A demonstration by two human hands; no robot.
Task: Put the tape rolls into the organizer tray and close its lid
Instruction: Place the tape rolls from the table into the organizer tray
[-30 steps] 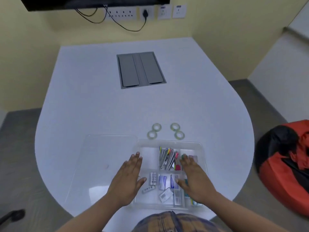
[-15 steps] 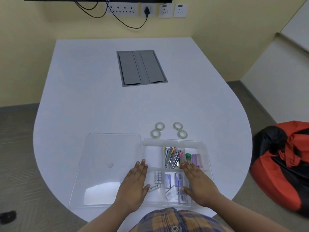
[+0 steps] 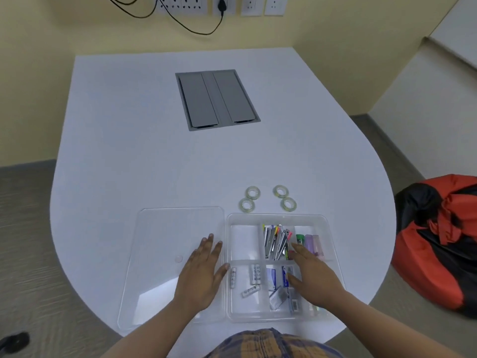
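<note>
Several small clear tape rolls (image 3: 269, 198) lie flat on the white table just beyond the organizer tray (image 3: 278, 217). The clear tray has compartments with batteries, pens, lighters and small packets; its far-left compartment is bare. The clear lid (image 3: 165, 228) lies flat to the tray's left. My left hand (image 3: 204, 272) rests palm down, fingers spread, on the lid's right part beside the tray. My right hand (image 3: 313, 276) lies flat and open over the tray's right compartments, hiding some contents. Neither hand holds anything.
A grey cable hatch (image 3: 217, 99) is set into the table's far middle. Wall sockets with a black cable (image 3: 196, 11) are behind the table. A red and black beanbag (image 3: 438, 244) sits on the floor at the right, close to the table's curved edge.
Both hands have drawn back toward me and shifted left; my left hand has moved off the tray onto the lid. The camera has tilted, bringing tray and lid more fully into view.
</note>
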